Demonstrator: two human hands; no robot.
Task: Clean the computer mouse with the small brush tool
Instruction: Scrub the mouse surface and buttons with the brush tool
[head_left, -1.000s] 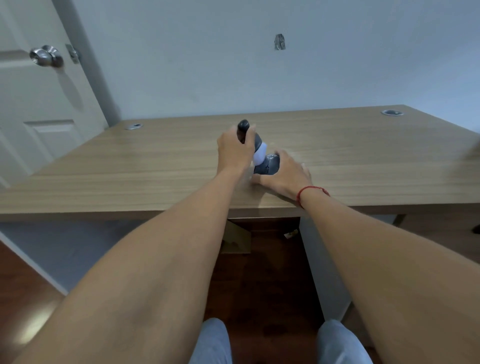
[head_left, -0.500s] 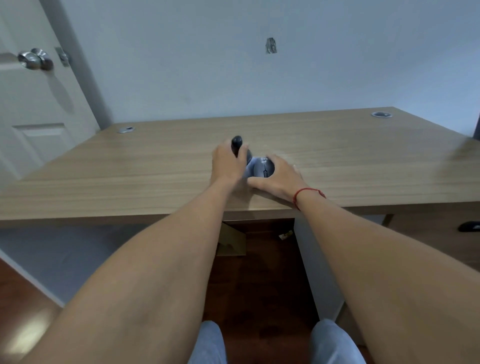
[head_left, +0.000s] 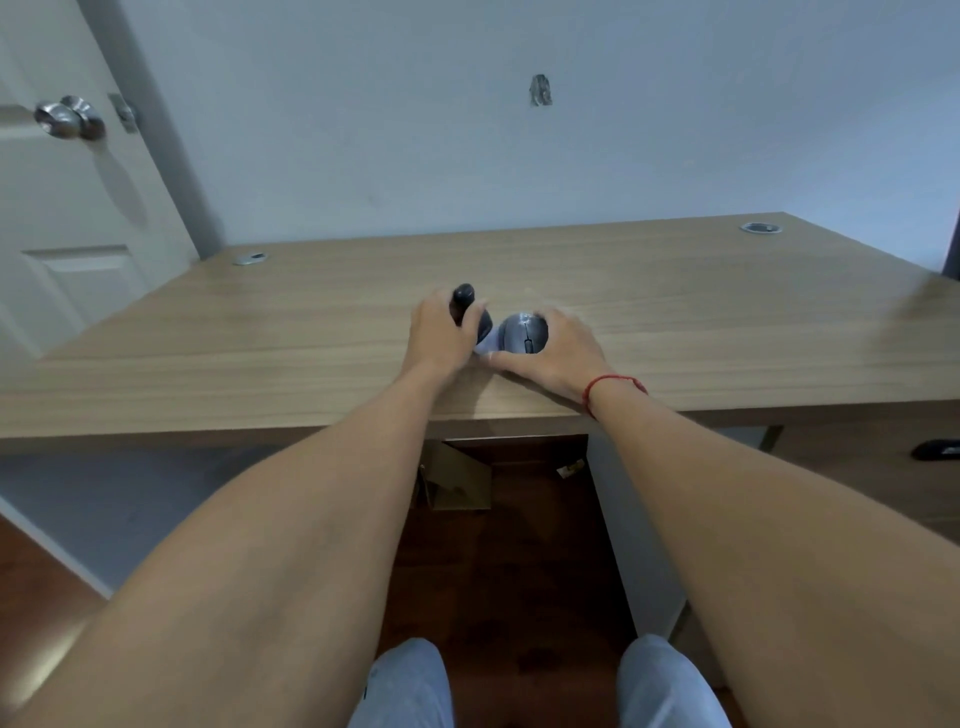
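A grey computer mouse (head_left: 524, 332) lies on the wooden desk (head_left: 311, 322) near its front edge. My right hand (head_left: 561, 353) grips the mouse from the right and front, thumb stretched along its near side. My left hand (head_left: 441, 338) is closed around the small brush tool (head_left: 464, 301), whose dark handle sticks up above my fingers. The brush's pale head (head_left: 488, 343) touches the left side of the mouse. Most of the brush is hidden by my fingers.
Two round cable grommets (head_left: 249, 258) (head_left: 761, 227) sit near the desk's back edge, against a pale wall. A white door with a metal knob (head_left: 67, 117) stands at the left. Under the desk are a cardboard piece (head_left: 457, 483) and a white panel (head_left: 623, 519).
The brush has come down from above the mouse to its left side. More of the mouse's top now shows. My right hand stays on the mouse.
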